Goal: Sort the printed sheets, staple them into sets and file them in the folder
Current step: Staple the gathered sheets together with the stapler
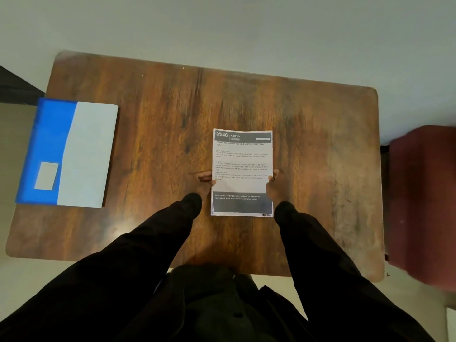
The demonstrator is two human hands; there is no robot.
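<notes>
At the middle of the tabletop (pixel 160 119), the left grip (pixel 203 180) and right grip (pixel 274 185) pinch the printed sheets (pixel 243 166) by their side edges. A blue folder (pixel 49 134) lies far left and a red chair (pixel 419 206) stands right, both well apart from the sheets.

Most likely a plain room in a home or small office, set up for paperwork: a wood-grain table (pixel 308 134) with rounded corners stands against a bare pale wall (pixel 246 28), a dark red upholstered seat (pixel 424 193) just beside it, a blue folder (pixel 49 144) and printed sheets (pixel 243 174) at it
</notes>
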